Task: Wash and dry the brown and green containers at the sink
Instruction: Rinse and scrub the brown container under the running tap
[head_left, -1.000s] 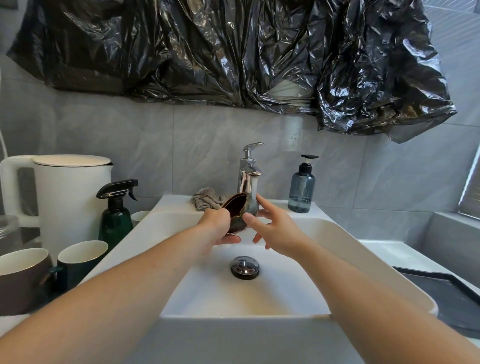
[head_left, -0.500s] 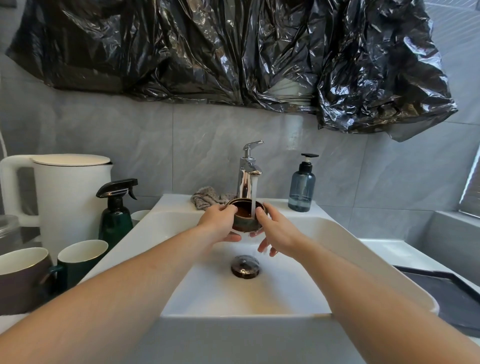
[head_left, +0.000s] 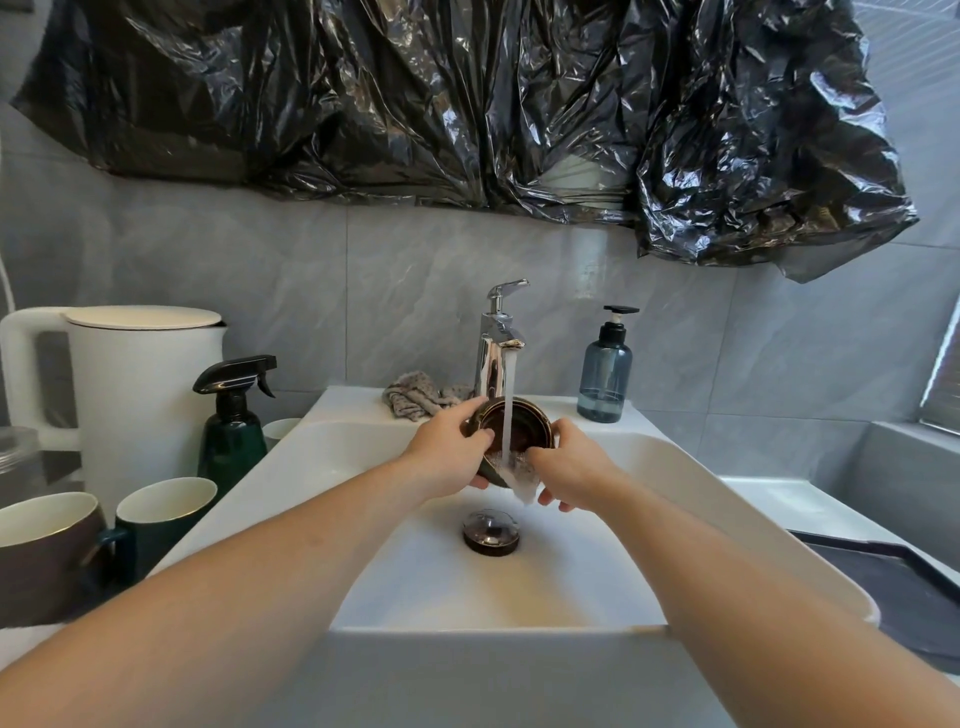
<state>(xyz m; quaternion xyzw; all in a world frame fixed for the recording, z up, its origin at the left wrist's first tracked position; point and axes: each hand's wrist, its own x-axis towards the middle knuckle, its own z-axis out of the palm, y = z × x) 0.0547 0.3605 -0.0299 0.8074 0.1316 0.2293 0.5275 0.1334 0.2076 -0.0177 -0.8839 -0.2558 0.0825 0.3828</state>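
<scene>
Presently:
- One brown bowl (head_left: 514, 434), tilted under the running tap (head_left: 497, 343), above the sink (head_left: 691, 483).
- Left hand (head_left: 447, 460): fingers curled on the bowl's left rim.
- Right hand (head_left: 569, 467): gripping its right side.
- Two mugs (head_left: 156, 512) at left.
- One spray bottle (head_left: 234, 421), one soap bottle (head_left: 604, 371), one kettle (head_left: 135, 374), one cloth (head_left: 418, 400).
</scene>
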